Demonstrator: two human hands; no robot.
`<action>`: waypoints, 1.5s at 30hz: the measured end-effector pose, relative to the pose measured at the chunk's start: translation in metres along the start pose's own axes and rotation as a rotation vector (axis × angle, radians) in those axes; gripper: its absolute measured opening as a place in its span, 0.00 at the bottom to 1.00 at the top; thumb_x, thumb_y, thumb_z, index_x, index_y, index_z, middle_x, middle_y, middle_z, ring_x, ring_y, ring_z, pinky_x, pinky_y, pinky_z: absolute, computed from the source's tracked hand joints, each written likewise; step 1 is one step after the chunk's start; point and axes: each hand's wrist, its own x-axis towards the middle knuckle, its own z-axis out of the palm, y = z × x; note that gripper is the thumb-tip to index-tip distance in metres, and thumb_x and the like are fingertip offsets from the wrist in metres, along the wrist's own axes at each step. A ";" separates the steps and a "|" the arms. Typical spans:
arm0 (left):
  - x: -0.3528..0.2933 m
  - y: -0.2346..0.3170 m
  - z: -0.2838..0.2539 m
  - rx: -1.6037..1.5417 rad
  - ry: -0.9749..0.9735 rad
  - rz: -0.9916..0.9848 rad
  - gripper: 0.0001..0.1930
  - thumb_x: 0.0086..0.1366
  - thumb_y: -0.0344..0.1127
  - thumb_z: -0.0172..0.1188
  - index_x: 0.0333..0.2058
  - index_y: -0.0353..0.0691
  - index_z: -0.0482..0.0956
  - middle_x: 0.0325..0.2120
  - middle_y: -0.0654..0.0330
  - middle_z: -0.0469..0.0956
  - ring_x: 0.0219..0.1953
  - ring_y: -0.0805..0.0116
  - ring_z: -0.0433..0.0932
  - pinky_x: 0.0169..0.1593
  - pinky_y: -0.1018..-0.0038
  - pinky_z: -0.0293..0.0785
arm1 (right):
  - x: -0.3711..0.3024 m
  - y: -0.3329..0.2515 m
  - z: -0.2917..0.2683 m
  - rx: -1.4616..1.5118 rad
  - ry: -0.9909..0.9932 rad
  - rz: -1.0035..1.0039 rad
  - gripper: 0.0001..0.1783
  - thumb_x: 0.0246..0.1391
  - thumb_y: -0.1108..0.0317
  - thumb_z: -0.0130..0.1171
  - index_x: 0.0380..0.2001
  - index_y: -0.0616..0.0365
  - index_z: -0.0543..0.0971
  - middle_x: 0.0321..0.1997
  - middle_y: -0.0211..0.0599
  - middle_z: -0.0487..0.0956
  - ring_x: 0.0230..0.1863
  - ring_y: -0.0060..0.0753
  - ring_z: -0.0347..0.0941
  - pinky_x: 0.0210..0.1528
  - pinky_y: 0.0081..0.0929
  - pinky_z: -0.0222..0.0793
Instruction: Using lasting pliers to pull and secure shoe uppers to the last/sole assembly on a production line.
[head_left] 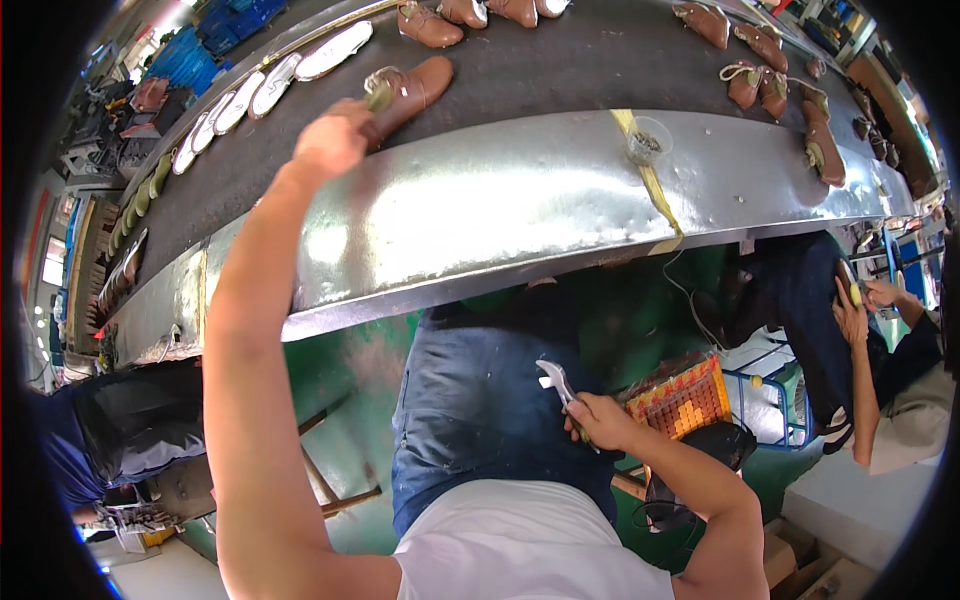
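Observation:
My left hand reaches out to the dark belt and closes around the heel end of a brown leather shoe. The shoe lies on the belt with its toe pointing away to the right; something green shows in its opening beside pale laces. Part of the heel is hidden by my fingers. Above my lap, my right hand is wrapped round the handles of metal lasting pincers. Their curved head points up and away, with a small white piece at its side.
A metal ledge edges the dark belt. On the ledge stands a clear cup of small bits by a yellow strap. White soles and more brown shoes lie along the belt. A co-worker's hands are at the right.

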 end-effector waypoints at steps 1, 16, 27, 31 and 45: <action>-0.017 -0.002 -0.015 0.034 0.012 -0.130 0.26 0.59 0.33 0.53 0.58 0.46 0.73 0.65 0.57 0.64 0.68 0.58 0.59 0.69 0.65 0.58 | 0.000 0.002 0.001 0.011 0.003 0.007 0.19 0.69 0.58 0.43 0.39 0.65 0.74 0.29 0.36 0.80 0.27 0.26 0.78 0.33 0.27 0.74; -0.278 0.078 -0.018 -1.790 0.117 -0.501 0.31 0.70 0.50 0.54 0.64 0.37 0.63 0.50 0.58 0.76 0.48 0.69 0.76 0.54 0.70 0.73 | 0.003 0.001 0.003 0.099 0.006 0.075 0.14 0.64 0.62 0.53 0.42 0.64 0.74 0.30 0.33 0.78 0.28 0.24 0.76 0.33 0.25 0.72; -0.306 0.240 0.060 -1.509 -0.108 -0.108 0.31 0.69 0.36 0.57 0.67 0.41 0.57 0.65 0.53 0.58 0.64 0.65 0.60 0.66 0.70 0.57 | -0.043 -0.077 0.044 -0.178 0.001 -0.131 0.19 0.62 0.64 0.55 0.52 0.63 0.72 0.31 0.35 0.78 0.33 0.27 0.75 0.38 0.27 0.71; -0.305 0.240 0.076 -1.468 -0.036 -0.113 0.27 0.71 0.39 0.53 0.66 0.42 0.58 0.67 0.48 0.54 0.68 0.54 0.56 0.68 0.65 0.55 | -0.038 -0.082 0.059 -0.181 -0.012 -0.130 0.15 0.61 0.64 0.55 0.46 0.63 0.73 0.29 0.36 0.79 0.30 0.32 0.76 0.37 0.30 0.71; -0.298 0.228 0.092 -1.667 -0.205 -0.087 0.34 0.67 0.28 0.58 0.68 0.44 0.52 0.59 0.56 0.64 0.62 0.66 0.63 0.65 0.69 0.58 | -0.021 -0.109 0.060 0.340 -0.137 0.147 0.15 0.63 0.66 0.52 0.47 0.65 0.74 0.39 0.38 0.79 0.34 0.28 0.76 0.31 0.25 0.75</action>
